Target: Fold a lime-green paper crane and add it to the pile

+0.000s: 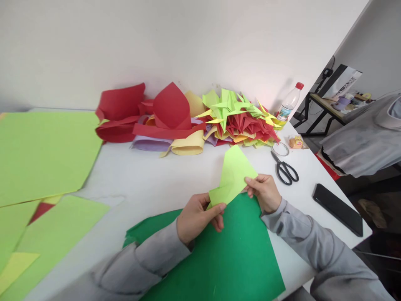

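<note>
Paper in light green [236, 167] is being held up between two hands above the table [140, 171]; it is serving as the clock's centre here. Creases are showing near its lower left part. At half past 7 the left hand [199, 213] is pinching that lower corner between thumb and fingers. At 4 o'clock the right hand [265, 190] is grasping the right edge, thumb on top. Grey sleeves are covering both arms.

At 6 o'clock a dark green sheet [238, 251] is lying beneath, partly under the left forearm. At 9 o'clock a large light green sheet [46, 150] is resting on the table. At 10 o'clock curled red pieces [172, 104] are leaning by the wall, purple and pale yellow ones showing among them. At 12 o'clock spiky folded shapes [230, 106] are piling up in green, red and yellow. Between 1 and 2 a red-capped bottle [290, 102] is standing. At 2 o'clock a clear ring [280, 155] and a small packet [296, 142] are lying near each other. At 3 o'clock black-handled scissors [281, 164] are lying, and towards 4 a black phone [338, 210] is resting near the table's edge.
</note>
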`<action>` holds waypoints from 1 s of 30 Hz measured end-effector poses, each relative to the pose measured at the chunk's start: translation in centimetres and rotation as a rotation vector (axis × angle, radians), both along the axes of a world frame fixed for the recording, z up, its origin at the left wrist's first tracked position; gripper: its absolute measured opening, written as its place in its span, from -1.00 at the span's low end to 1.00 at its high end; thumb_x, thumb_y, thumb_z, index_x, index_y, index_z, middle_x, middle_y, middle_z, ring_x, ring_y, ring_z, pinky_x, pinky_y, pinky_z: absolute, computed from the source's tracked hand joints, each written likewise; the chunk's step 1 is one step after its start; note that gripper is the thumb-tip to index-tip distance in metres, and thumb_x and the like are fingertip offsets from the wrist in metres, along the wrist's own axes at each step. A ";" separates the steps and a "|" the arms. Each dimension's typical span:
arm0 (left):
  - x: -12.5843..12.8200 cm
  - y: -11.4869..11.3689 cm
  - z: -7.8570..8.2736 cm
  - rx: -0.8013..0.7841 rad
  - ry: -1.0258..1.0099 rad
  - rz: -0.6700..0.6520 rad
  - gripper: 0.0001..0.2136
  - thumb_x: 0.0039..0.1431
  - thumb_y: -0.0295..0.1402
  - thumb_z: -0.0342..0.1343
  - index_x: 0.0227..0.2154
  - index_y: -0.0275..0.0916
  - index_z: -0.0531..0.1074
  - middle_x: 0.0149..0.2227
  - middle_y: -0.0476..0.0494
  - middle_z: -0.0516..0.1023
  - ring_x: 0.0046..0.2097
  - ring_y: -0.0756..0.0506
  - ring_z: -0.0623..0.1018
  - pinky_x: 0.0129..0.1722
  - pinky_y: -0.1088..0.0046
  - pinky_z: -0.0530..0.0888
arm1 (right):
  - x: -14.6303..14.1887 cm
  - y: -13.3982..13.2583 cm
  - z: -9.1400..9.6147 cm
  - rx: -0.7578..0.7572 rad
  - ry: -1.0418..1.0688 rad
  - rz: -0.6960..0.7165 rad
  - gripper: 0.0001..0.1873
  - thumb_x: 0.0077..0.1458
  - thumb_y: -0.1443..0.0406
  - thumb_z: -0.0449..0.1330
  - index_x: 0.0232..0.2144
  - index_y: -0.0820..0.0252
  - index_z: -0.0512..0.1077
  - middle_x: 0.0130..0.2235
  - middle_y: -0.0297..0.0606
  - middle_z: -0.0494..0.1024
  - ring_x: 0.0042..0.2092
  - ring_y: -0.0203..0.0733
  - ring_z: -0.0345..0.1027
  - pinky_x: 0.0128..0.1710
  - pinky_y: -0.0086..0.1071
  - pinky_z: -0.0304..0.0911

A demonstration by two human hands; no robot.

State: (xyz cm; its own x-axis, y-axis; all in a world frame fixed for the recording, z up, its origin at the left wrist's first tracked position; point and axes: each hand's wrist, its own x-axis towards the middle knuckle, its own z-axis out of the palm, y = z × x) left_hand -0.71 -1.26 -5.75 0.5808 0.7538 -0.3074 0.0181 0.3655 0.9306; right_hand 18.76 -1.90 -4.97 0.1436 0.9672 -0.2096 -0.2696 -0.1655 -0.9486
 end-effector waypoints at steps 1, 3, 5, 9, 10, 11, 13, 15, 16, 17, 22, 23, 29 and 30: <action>0.0 0.0 0.0 0.004 0.002 0.002 -0.65 -0.17 -0.07 0.27 -0.59 -0.24 0.33 -0.73 -0.01 0.49 -0.70 -0.04 0.46 -0.67 0.49 0.44 | 0.4 0.4 0.0 0.025 0.040 -0.060 -0.59 -0.37 0.09 0.46 -0.74 0.30 0.44 -0.74 -0.34 0.41 -0.72 -0.46 0.17 -0.73 -0.57 0.09; 0.0 0.0 -0.1 0.018 0.004 0.004 -0.66 -0.16 -0.07 0.26 -0.59 -0.24 0.32 -0.73 -0.01 0.48 -0.70 -0.03 0.46 -0.66 0.48 0.44 | 0.7 0.8 0.1 0.063 0.135 -0.152 -0.59 -0.35 0.08 0.46 -0.72 0.28 0.42 -0.73 -0.37 0.40 -0.71 -0.47 0.18 -0.72 -0.58 0.10; 0.0 0.0 -0.1 0.031 0.004 0.005 -0.67 -0.14 -0.08 0.26 -0.59 -0.24 0.32 -0.73 -0.01 0.48 -0.70 -0.03 0.46 -0.66 0.49 0.43 | 0.4 0.6 -0.1 0.066 0.215 -0.149 -0.57 -0.29 0.03 0.43 -0.65 0.27 0.42 -0.71 -0.37 0.42 -0.69 -0.43 0.22 -0.68 -0.57 0.17; 0.1 0.0 0.0 0.038 -0.021 0.016 -0.66 -0.14 -0.08 0.27 -0.59 -0.25 0.33 -0.73 -0.01 0.48 -0.70 -0.02 0.45 -0.66 0.50 0.42 | -1.8 -1.1 -1.0 0.013 0.251 0.158 -0.39 -0.26 -0.18 0.30 -0.59 0.29 0.43 -0.66 -0.27 0.47 -0.62 -0.35 0.31 -0.64 -0.51 0.25; 0.1 0.0 0.0 0.040 -0.032 0.023 -0.65 -0.14 -0.07 0.27 -0.59 -0.25 0.34 -0.73 -0.01 0.48 -0.69 -0.02 0.45 -0.66 0.50 0.42 | -2.4 -1.6 -1.2 0.001 0.271 0.226 -0.30 -0.24 -0.28 0.19 -0.59 0.30 0.43 -0.63 -0.24 0.48 -0.61 -0.34 0.31 -0.65 -0.50 0.26; 0.1 0.0 0.0 0.045 -0.044 0.027 -0.65 -0.13 -0.06 0.26 -0.59 -0.26 0.35 -0.73 -0.01 0.48 -0.69 -0.02 0.45 -0.66 0.50 0.42 | -3.0 -2.0 -1.3 -0.004 0.289 0.277 -0.21 -0.24 -0.36 0.07 -0.58 0.31 0.43 -0.60 -0.21 0.49 -0.60 -0.35 0.31 -0.64 -0.49 0.27; 0.1 0.0 0.2 0.063 -0.059 0.015 -0.64 -0.11 -0.05 0.25 -0.58 -0.28 0.38 -0.71 -0.02 0.48 -0.68 -0.01 0.45 -0.66 0.51 0.43 | -3.7 -2.5 -1.3 0.005 0.233 0.312 -0.27 -0.26 -0.32 0.15 -0.60 0.30 0.42 -0.60 -0.26 0.47 -0.61 -0.38 0.29 -0.62 -0.50 0.27; 0.1 0.0 0.4 0.083 -0.067 -0.028 -0.65 -0.12 -0.07 0.27 -0.58 -0.30 0.40 -0.67 -0.03 0.51 -0.67 0.00 0.45 -0.65 0.51 0.43 | -3.9 -2.7 -1.1 0.008 0.116 0.339 -0.42 -0.29 -0.15 0.33 -0.61 0.29 0.42 -0.61 -0.34 0.45 -0.63 -0.42 0.25 -0.64 -0.53 0.23; 0.2 0.0 0.5 0.089 -0.069 -0.053 -0.65 -0.13 -0.08 0.29 -0.58 -0.30 0.41 -0.65 -0.04 0.52 -0.67 0.01 0.45 -0.64 0.52 0.43 | -3.9 -2.7 -1.0 0.005 0.060 0.349 -0.49 -0.30 -0.07 0.39 -0.61 0.29 0.43 -0.62 -0.36 0.44 -0.65 -0.44 0.23 -0.65 -0.54 0.20; 0.2 0.0 0.6 0.090 -0.069 -0.078 -0.65 -0.14 -0.08 0.30 -0.57 -0.31 0.41 -0.63 -0.04 0.53 -0.66 0.01 0.46 -0.64 0.52 0.44 | -3.9 -2.7 -0.8 -0.002 0.020 0.355 -0.52 -0.29 -0.02 0.40 -0.62 0.29 0.43 -0.63 -0.38 0.43 -0.66 -0.45 0.22 -0.67 -0.55 0.17; 0.0 0.3 1.1 0.067 -0.051 -0.150 -0.62 -0.11 -0.03 0.26 -0.53 -0.29 0.39 -0.64 -0.03 0.53 -0.65 0.00 0.47 -0.64 0.53 0.42 | -3.7 -2.9 -0.6 -0.057 0.014 0.279 -0.54 -0.27 -0.01 0.39 -0.69 0.28 0.42 -0.69 -0.40 0.40 -0.70 -0.45 0.17 -0.72 -0.54 0.09; -0.1 0.3 1.1 0.056 -0.042 -0.157 -0.62 -0.12 -0.03 0.26 -0.53 -0.29 0.38 -0.65 -0.02 0.52 -0.65 -0.01 0.48 -0.64 0.52 0.42 | -3.6 -2.8 -0.6 -0.060 0.013 0.264 -0.55 -0.27 0.01 0.39 -0.71 0.28 0.42 -0.71 -0.39 0.39 -0.71 -0.45 0.15 -0.72 -0.53 0.07; -0.6 0.4 0.7 -0.077 -0.064 -0.163 -0.63 -0.15 -0.08 0.31 -0.61 -0.27 0.35 -0.70 -0.05 0.50 -0.64 -0.03 0.49 -0.61 0.49 0.44 | -0.6 -0.6 -0.2 -0.025 0.003 -0.008 -0.55 -0.26 0.07 0.40 -0.80 0.29 0.38 -0.82 -0.38 0.28 -0.77 -0.46 0.06 -0.74 -0.52 -0.03; -0.6 0.4 0.6 -0.095 -0.073 -0.145 -0.64 -0.17 -0.08 0.32 -0.61 -0.27 0.35 -0.70 -0.05 0.50 -0.64 -0.03 0.49 -0.61 0.49 0.45 | 0.1 0.0 -0.1 -0.020 0.033 -0.064 -0.55 -0.30 0.09 0.42 -0.82 0.28 0.36 -0.83 -0.40 0.26 -0.77 -0.47 0.04 -0.75 -0.52 -0.04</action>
State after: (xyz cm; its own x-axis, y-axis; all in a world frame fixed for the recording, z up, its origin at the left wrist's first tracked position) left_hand -1.34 -0.82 -5.12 0.7049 0.6301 -0.3259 0.0105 0.4501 0.8929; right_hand 18.82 -1.95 -5.06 0.1972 0.9519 -0.2343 -0.3113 -0.1658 -0.9357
